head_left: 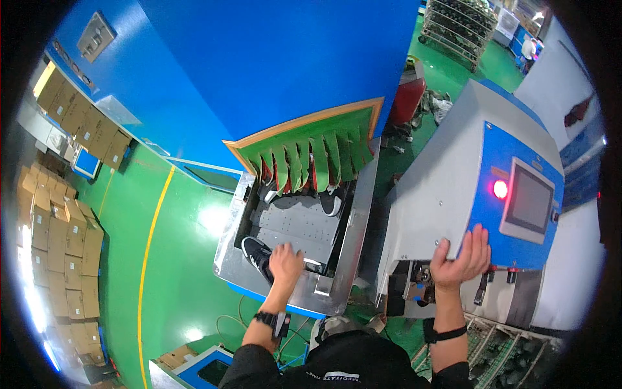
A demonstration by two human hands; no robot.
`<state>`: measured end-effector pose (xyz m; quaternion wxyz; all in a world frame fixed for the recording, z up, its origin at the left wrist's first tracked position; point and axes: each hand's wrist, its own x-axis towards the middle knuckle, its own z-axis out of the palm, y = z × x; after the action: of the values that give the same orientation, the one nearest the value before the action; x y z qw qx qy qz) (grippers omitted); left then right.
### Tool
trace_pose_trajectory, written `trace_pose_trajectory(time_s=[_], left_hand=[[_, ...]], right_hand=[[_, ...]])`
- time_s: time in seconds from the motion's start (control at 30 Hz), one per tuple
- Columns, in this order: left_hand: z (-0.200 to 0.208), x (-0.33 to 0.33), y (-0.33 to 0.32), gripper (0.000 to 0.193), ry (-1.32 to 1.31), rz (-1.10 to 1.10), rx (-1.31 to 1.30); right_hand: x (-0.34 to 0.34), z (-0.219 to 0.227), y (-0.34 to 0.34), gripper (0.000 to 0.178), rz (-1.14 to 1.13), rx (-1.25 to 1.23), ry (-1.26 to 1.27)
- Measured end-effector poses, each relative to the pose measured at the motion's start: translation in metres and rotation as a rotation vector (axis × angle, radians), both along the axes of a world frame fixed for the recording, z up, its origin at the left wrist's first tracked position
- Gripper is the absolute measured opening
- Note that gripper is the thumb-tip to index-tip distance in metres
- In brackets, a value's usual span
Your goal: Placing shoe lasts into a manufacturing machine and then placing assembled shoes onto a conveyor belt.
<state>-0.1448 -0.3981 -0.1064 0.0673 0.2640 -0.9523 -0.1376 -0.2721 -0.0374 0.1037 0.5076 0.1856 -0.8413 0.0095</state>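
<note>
My left hand [286, 262] is over the front of a metal conveyor bed, fingers curled in. Close against its left side is a black shoe [257, 253] with a white sole edge, its heel partly covered by my wrist. Whether the fingers grip anything is hidden. Two more black-and-white shoes, a left one [268, 192] and a right one [330, 203], sit farther back on the perforated plate [295, 223], partly under green strip curtains [311, 159]. My right hand [461, 259] is open, fingers stretched and together, against the lower edge of a machine's blue control panel [490, 223].
A tall blue machine housing [291, 58] rises behind the curtains. The panel carries a screen [530, 201] and a lit red button [500, 188]. Stacked cartons [58, 259] line the left side. At lower right stands a wire rack [499, 350]. A loaded rack [457, 29] is far back.
</note>
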Motion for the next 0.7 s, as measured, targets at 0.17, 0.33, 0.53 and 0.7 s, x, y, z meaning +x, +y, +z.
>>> trace_pose_trajectory(time_s=[0.17, 0.33, 0.53, 0.7], left_hand=[[-0.037, -0.161, -0.021, 0.058, 0.018, 0.012, 0.495], [-0.096, -0.247, -0.008, 0.083, 0.217, 0.267, 0.948], [-0.095, -0.213, -0.003, 0.062, 0.419, 0.148, 1.68], [-0.015, -0.081, 0.01, 0.059, 0.266, 0.304, 1.972]], right_hand=[[-0.004, -0.005, -0.001, 0.049, 0.01, 0.077, 0.049], [-0.002, -0.008, 0.006, 0.053, 0.016, 0.123, 0.013], [-0.005, -0.009, 0.002, 0.053, 0.017, 0.119, 0.036], [-0.007, -0.005, 0.0, 0.049, 0.007, 0.1, 0.083]])
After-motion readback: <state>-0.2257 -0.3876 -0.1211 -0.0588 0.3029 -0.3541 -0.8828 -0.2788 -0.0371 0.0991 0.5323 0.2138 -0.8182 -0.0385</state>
